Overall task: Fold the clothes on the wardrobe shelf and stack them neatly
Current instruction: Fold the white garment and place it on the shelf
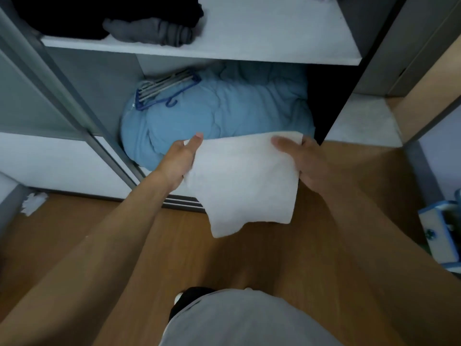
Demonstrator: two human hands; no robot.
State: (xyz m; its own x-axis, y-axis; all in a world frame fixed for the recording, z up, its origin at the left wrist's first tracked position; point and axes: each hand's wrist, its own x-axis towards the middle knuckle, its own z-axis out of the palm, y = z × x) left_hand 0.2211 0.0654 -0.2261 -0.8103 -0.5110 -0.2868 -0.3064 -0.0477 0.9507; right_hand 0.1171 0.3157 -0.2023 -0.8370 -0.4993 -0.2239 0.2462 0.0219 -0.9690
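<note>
A white cloth (244, 181) hangs in the air in front of the wardrobe, held by its top edge. My left hand (178, 162) pinches its upper left corner, thumb on the front. My right hand (303, 159) grips the upper right corner, thumb laid across the cloth. The cloth's lower edge droops toward the wooden floor. On the white wardrobe shelf (249, 49) above lie a grey garment (152, 32), loosely bunched, and dark clothes (74, 16) behind it at the left.
Below the shelf a bulky light-blue duvet (224, 111) fills the bottom compartment, with blue and grey hangers (162, 92) on top. A sliding door frame (62, 96) stands at the left. A blue-and-white box (439, 233) sits on the floor at the right.
</note>
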